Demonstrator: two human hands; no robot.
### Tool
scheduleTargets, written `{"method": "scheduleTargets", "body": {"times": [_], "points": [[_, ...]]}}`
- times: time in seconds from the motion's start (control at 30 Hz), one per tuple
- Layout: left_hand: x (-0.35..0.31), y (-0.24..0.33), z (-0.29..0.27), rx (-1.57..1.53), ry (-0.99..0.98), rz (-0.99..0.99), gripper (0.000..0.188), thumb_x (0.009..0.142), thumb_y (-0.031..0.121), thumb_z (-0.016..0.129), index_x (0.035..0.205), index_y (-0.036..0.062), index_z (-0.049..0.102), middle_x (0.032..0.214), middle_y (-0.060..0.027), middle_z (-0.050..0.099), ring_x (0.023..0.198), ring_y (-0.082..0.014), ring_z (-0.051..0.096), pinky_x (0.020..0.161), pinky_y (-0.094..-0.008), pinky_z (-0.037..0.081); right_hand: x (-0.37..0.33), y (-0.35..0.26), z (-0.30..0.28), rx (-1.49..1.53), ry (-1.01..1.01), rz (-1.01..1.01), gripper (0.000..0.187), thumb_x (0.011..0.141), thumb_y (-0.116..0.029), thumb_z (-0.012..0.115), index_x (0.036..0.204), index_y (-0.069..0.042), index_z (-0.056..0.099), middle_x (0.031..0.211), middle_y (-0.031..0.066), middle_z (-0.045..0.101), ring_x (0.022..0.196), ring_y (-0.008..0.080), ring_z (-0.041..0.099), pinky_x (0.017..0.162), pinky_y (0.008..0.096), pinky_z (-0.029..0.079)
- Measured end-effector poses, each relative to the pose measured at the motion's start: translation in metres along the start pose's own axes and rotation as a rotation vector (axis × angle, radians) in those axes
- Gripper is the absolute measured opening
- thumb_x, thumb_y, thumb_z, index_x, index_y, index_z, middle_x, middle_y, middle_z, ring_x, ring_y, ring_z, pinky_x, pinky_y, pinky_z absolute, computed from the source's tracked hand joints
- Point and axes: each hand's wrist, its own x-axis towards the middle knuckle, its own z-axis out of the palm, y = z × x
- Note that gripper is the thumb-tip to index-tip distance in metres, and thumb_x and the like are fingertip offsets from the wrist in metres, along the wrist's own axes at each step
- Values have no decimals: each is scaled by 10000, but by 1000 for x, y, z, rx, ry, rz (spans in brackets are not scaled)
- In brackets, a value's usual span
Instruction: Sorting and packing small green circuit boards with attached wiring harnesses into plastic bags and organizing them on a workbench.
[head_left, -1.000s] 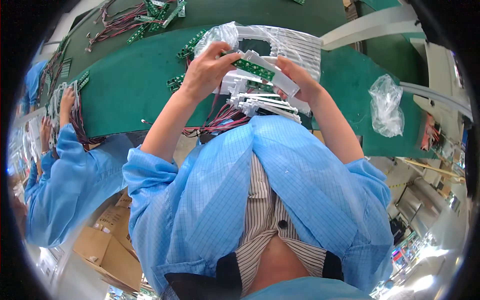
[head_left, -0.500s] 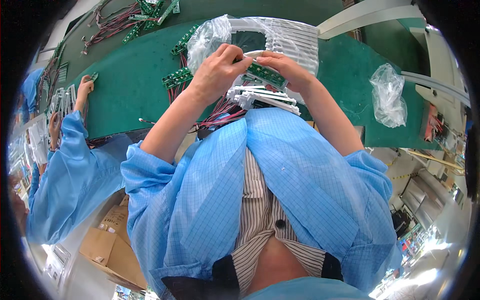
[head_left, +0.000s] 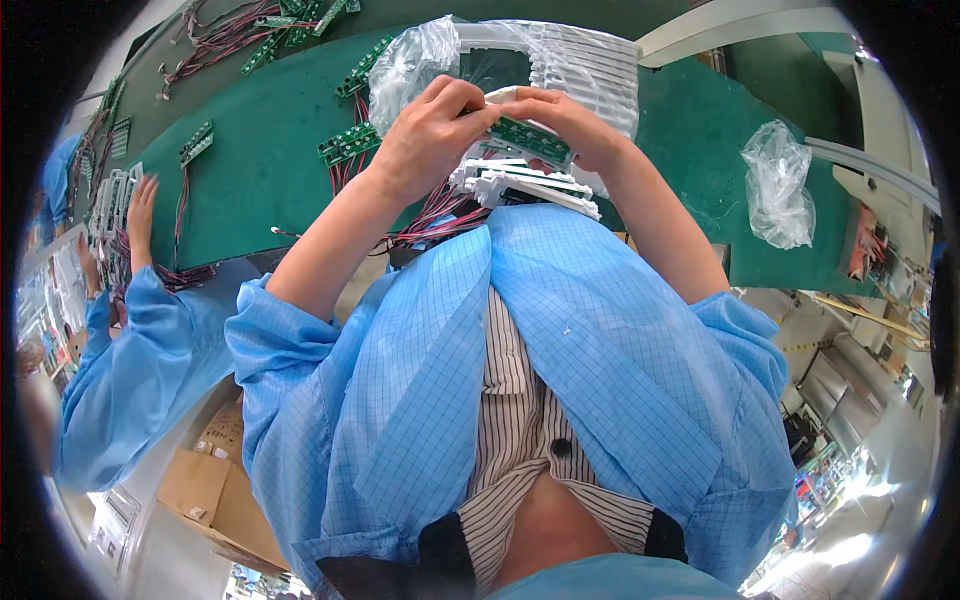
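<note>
Over the near edge of the green mat, my left hand [head_left: 430, 135] and my right hand [head_left: 578, 128] hold a green circuit board [head_left: 530, 138] with a pale backing between them. The left fingers are pinched at its left end; the right thumb and fingers grip its upper edge and right end. A small white piece [head_left: 505, 95] shows between the fingertips, too hidden to name. Below the board, against my blue coat, lie several white plastic frames [head_left: 528, 187] with red and black wires [head_left: 440, 212] trailing left.
White slatted parts [head_left: 590, 75] in clear plastic lie beyond my hands. Left of them are two wired circuit boards [head_left: 348, 145]. A crumpled clear bag [head_left: 778, 185] lies right. At left, a co-worker's hand [head_left: 141, 215] is near white frames and a loose board [head_left: 197, 143].
The co-worker's hand has left a small board, which now lies on the mat, and moved down toward the white frames. My hands keep their hold on the circuit board, shifting only slightly.
</note>
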Motion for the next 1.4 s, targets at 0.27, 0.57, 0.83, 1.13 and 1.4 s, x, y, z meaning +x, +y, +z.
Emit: {"method": "scheduleTargets", "body": {"times": [0.27, 0.57, 0.83, 1.13, 1.4], "points": [[-4, -2, -10, -104, 134, -137, 384, 624, 118, 696, 993, 92, 592, 971, -79, 571, 975, -261, 511, 749, -317, 459, -10, 3, -4, -65, -38, -149, 348, 777, -131, 587, 1103, -41, 508, 794, 42, 586, 593, 77, 547, 467, 207, 461], [-23, -13, 10, -1033, 196, -788, 288, 748, 72, 639, 997, 8, 509, 707, -26, 571, 612, -56, 534, 527, -192, 429, -7, 6, 13, -275, -19, -204, 224, 818, -177, 561, 987, -32, 543, 728, 1, 532, 598, 53, 503, 516, 213, 454], [-24, -4, 19, -913, 74, -722, 323, 768, 26, 599, 1076, 35, 500, 807, -18, 579, 681, -61, 552, 594, -195, 461, 6, 17, 16, -498, 99, -237, 217, 816, -209, 530, 719, -20, 489, 621, 3, 500, 555, 60, 501, 495, 226, 423], [-27, -2, 22, -1100, 148, -780, 282, 721, 12, 578, 997, -8, 525, 733, -26, 578, 648, -59, 531, 560, -195, 429, 3, 20, 29, -705, 313, -332, 209, 737, -172, 548, 646, -13, 447, 499, 26, 456, 501, 68, 497, 454, 251, 393], [-31, -8, 43, -830, 204, -815, 249, 692, 47, 568, 927, -33, 551, 656, -67, 604, 580, -85, 560, 502, -226, 440, 9, 22, 32, -873, 396, -394, 225, 712, -199, 552, 670, -5, 447, 496, 87, 459, 465, 130, 500, 439, 304, 375]]}}
